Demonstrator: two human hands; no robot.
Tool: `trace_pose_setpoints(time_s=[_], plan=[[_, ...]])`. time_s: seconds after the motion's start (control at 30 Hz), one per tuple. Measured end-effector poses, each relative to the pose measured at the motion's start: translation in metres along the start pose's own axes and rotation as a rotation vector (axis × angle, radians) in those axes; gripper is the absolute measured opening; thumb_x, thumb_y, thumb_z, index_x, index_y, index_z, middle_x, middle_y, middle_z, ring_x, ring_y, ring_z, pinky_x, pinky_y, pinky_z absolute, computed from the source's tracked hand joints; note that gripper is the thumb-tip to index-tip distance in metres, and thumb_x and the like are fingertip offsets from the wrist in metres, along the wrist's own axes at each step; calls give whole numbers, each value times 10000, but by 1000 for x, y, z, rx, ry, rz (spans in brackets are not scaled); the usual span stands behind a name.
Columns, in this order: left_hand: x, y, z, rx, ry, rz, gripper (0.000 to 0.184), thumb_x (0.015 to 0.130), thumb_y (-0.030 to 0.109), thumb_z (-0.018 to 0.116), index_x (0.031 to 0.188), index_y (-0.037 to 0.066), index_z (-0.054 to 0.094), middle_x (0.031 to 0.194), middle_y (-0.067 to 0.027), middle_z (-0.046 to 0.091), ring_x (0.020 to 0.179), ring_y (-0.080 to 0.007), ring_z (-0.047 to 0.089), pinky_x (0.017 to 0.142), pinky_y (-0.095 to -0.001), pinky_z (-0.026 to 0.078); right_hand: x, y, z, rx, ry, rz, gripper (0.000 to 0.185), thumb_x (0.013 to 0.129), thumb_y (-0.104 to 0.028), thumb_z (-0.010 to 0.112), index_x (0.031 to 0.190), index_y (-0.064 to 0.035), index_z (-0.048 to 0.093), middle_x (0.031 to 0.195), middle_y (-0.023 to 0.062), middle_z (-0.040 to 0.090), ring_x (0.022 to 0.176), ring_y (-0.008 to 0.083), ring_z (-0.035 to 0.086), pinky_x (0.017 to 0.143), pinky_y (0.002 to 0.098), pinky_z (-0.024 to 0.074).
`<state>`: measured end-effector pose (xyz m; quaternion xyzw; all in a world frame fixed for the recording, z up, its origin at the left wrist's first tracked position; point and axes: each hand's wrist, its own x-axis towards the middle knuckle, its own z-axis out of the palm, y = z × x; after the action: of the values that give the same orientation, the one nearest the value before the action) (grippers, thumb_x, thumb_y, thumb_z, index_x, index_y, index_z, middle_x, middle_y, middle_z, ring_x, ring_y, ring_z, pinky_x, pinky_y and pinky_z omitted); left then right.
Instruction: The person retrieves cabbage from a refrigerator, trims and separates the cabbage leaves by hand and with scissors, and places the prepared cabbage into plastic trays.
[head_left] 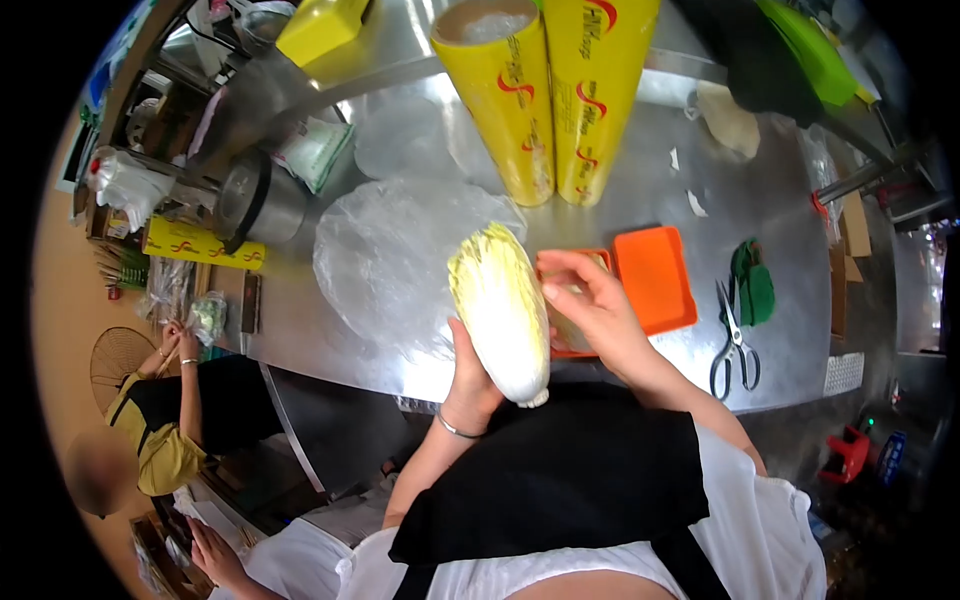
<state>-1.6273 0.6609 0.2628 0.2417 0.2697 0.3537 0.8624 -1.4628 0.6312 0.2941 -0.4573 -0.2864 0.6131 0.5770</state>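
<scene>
A pale yellow and white napa cabbage (503, 318) is tilted in front of my body, its leafy end toward the far side. My left hand (472, 372) holds it from the left and below, with most of its fingers hidden behind it. Just right of the cabbage is my right hand (590, 302), its thumb and fingers apart above an orange tray (572, 353). Something pale lies in that tray, partly covered by the hand. A second orange tray (655, 280) is beside it. Clear plastic film (375, 262) lies on the metal table to the left.
Two yellow rolls (500, 100) stand at the table's far side. Scissors (735, 345) and a green item (755, 285) lie at the right. A metal pot (262, 200) is at the left. Beyond the table at the left, a co-worker in a yellow top (170, 455) handles a plastic bag.
</scene>
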Motion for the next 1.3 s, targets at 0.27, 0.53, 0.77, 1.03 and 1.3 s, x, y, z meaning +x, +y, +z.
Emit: trace_pose_setpoints(time_s=[0.27,0.53,0.77,1.03,1.3], plan=[[10,8,-17,-537,-129,-151,825,861,711,316,1372,65,369,1248,-202,511,1060,-332,581,847,-516,508,4,20,-9,-55,-23,38,363,937,-163,548,1260,-7,492,1109,58,574,1009,106,534,886,264,434],[6,-9,-34,-829,-353,-276,602,926,448,468,1357,39,374,1247,-237,498,1157,-387,502,783,-507,527,5,14,0,16,-128,96,440,944,-207,536,1317,3,432,1150,73,556,1028,122,544,907,268,432],[-5,-5,-20,-211,-107,-233,402,899,462,501,1047,93,559,864,-95,488,789,-229,494,535,-350,525,6,-6,2,-94,-125,-135,421,939,-212,540,1311,-30,461,1169,67,546,1099,140,506,929,285,426],[-12,-9,-23,323,-104,-117,325,933,224,540,1201,52,474,931,-84,597,768,-157,609,610,-277,547,15,-26,-8,-370,-268,-331,403,847,-155,665,1209,-29,542,1153,31,558,1051,130,521,868,268,434],[-16,-6,-12,-269,-92,-230,899,846,734,267,1446,65,234,1368,-193,420,1204,-350,480,996,-441,421,8,-12,-24,-337,-121,-226,341,791,-163,725,1091,-76,589,966,-13,548,913,81,512,789,244,423]])
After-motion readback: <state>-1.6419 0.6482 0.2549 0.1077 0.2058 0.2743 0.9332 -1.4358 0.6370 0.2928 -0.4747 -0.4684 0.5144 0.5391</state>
